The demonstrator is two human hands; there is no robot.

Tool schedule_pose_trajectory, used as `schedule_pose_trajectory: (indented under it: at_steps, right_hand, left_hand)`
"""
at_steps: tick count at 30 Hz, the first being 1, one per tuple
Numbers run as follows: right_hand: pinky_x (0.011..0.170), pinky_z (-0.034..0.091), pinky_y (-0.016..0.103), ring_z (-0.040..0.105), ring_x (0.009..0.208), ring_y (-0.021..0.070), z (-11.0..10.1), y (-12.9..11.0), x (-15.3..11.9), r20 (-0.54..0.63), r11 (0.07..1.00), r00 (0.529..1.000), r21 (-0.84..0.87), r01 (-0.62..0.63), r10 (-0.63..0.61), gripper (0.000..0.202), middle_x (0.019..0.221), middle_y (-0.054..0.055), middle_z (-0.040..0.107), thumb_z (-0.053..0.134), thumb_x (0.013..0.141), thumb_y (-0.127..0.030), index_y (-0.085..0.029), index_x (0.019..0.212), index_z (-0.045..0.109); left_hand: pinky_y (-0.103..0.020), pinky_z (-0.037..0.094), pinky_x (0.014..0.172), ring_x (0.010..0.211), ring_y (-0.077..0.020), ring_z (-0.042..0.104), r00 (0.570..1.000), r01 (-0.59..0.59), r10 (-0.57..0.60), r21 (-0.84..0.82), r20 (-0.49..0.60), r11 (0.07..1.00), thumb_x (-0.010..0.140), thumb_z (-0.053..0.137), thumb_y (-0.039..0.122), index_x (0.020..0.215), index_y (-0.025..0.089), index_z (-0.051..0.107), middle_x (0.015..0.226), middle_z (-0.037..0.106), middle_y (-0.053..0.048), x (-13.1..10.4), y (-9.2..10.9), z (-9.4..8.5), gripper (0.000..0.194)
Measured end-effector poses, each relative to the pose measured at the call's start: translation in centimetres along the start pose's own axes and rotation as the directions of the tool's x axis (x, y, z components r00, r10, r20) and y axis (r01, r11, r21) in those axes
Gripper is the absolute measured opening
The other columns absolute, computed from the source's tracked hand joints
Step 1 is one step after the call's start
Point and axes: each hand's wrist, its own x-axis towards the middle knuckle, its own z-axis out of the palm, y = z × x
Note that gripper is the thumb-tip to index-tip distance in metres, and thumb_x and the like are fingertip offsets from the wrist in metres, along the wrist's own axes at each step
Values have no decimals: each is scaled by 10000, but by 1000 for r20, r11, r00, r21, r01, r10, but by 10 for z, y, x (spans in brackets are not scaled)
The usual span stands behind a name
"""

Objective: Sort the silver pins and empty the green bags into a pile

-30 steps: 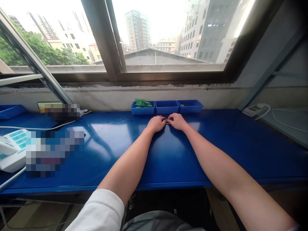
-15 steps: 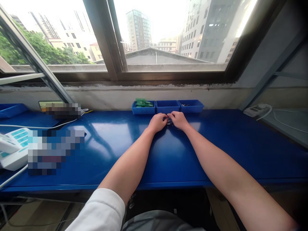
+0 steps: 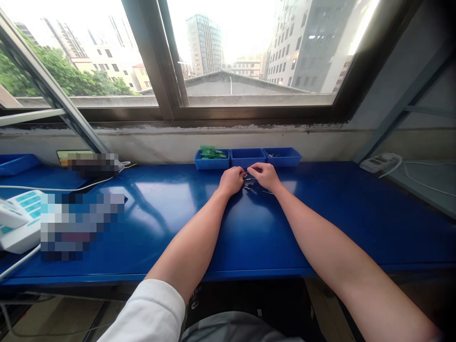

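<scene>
Close together near the table's back edge, my left hand (image 3: 232, 181) and my right hand (image 3: 264, 175) have curled, pinched fingers. Between and below them are several small, thin metal pieces (image 3: 246, 187), too small to name. What the fingertips grip is partly hidden. Just behind the hands stands a row of blue bins: the left bin (image 3: 213, 164) holds green plastic packets (image 3: 213, 152), the middle bin (image 3: 248, 154) shows a bare inside, and the right bin (image 3: 290, 157) holds small dark and metallic pieces (image 3: 273, 155).
The blue table (image 3: 178, 242) runs beneath a window. At left are a white device with teal keys (image 3: 32, 204), blurred-out items, a white cable (image 3: 64, 189) and a blue tray (image 3: 17, 164). A white power strip (image 3: 380, 162) lies at the back right.
My right hand has lifted slightly, and the fingers of both hands have shifted a little. More of the thin metal pieces beneath them now shows.
</scene>
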Motion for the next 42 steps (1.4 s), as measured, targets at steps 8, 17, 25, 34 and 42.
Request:
schedule_pose_trajectory:
  at_steps: [8, 17, 25, 34, 42]
  right_hand:
    - [680, 467, 267, 604, 701, 169, -4, 4, 4, -90, 995, 993, 56, -78, 82, 267, 797, 44, 703, 561, 751, -368, -163, 815, 721]
    - [934, 410, 355, 520, 1010, 246, -25, 31, 14, -394, 934, 889, -166, -317, 232, 449, 1091, 63, 665, 504, 705, -214, -162, 1129, 642]
    - [976, 339, 438, 367, 1157, 295, -29, 33, 15, -424, 874, 863, -262, -409, 276, 525, 1266, 96, 554, 485, 731, -251, -160, 1244, 545]
    - [920, 342, 546, 306, 1187, 373, -27, 40, 13, -326, 793, 860, -353, -497, 393, 752, 1532, 96, 82, 607, 654, -342, -256, 1363, 374]
    - [861, 407, 402, 487, 984, 284, -17, 31, 12, -234, 848, 942, -422, -321, 240, 253, 958, 110, 593, 561, 695, -301, -180, 908, 621]
  left_hand:
    - [-297, 434, 912, 1035, -209, 576, 999, 42, -42, -4, -21, 999, 885, 440, 313, 1153, 186, 592, 1130, 634, -84, 1, 0, -1, 334]
    - [-332, 412, 964, 1124, -247, 541, 985, 160, -161, 19, 57, 987, 887, 396, 332, 1226, 167, 547, 1218, 587, -116, 2, -8, 5, 406]
    - [-319, 418, 938, 1088, -239, 555, 982, 166, -168, 40, 81, 985, 878, 411, 346, 1156, 172, 581, 1173, 602, -117, 3, -8, 6, 369]
    - [-315, 426, 910, 1077, -244, 554, 980, 170, -173, 34, 103, 985, 883, 407, 370, 1156, 174, 577, 1185, 594, -114, 2, -6, 4, 376]
    - [-329, 433, 903, 1046, -249, 570, 985, 135, -140, 55, 101, 989, 876, 418, 367, 1125, 170, 602, 1142, 613, -119, 3, -6, 6, 367]
